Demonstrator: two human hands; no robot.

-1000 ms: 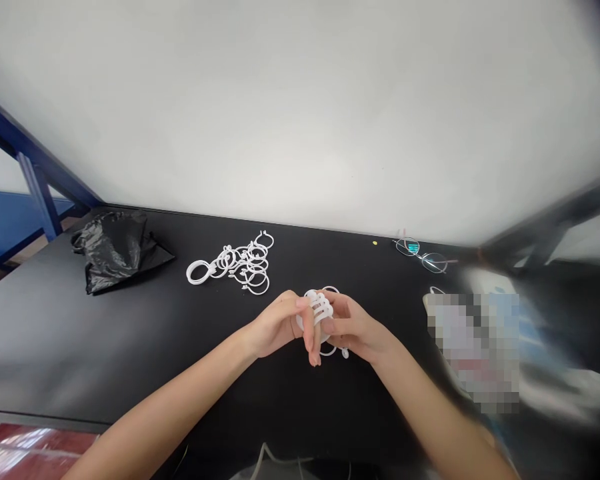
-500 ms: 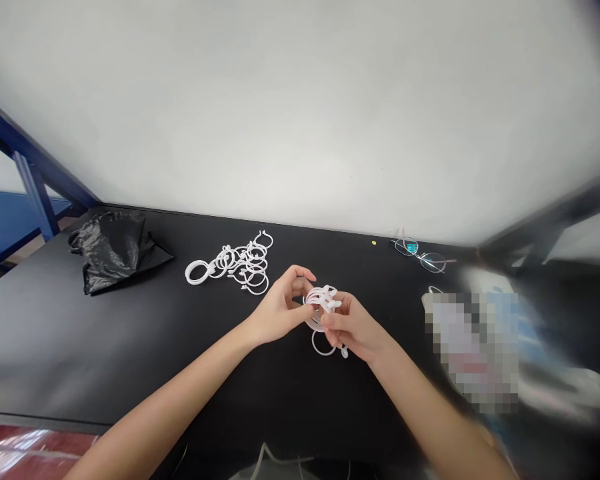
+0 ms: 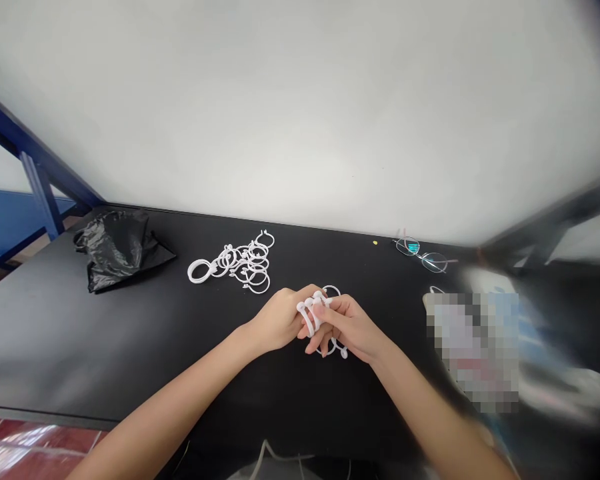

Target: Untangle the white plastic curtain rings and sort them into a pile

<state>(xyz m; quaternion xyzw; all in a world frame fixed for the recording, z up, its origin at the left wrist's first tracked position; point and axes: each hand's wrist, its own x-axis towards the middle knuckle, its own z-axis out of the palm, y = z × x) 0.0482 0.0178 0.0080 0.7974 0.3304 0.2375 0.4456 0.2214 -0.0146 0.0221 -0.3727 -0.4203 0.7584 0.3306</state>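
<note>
A bunch of white plastic curtain rings (image 3: pixel 308 321) with small knobbed ends is between my two hands, above the black table. My left hand (image 3: pixel 277 321) is closed round the bunch from the left, its fingers partly hidden behind the rings. With thumb and fingers, my right hand (image 3: pixel 353 327) pinches the rings near their knobs. One loop sticks up behind the fingers, and another ring (image 3: pixel 344 353) shows below them. A loose pile of the same white rings (image 3: pixel 253 262) lies farther back on the left, beside a neat stack of rings (image 3: pixel 199 271).
A crumpled black plastic bag (image 3: pixel 117 250) lies at the left of the black table (image 3: pixel 55 333). Eyeglasses (image 3: pixel 434 262) and a small yellow bit (image 3: pixel 375 243) lie near the wall. At the right are a pixelated item (image 3: pixel 473 353) and blurred plastic wrapping (image 3: pixel 565 387).
The held rings have been turned, so their knobs now face up and left. My left hand has moved slightly right and closed further round them. The pile has stayed put.
</note>
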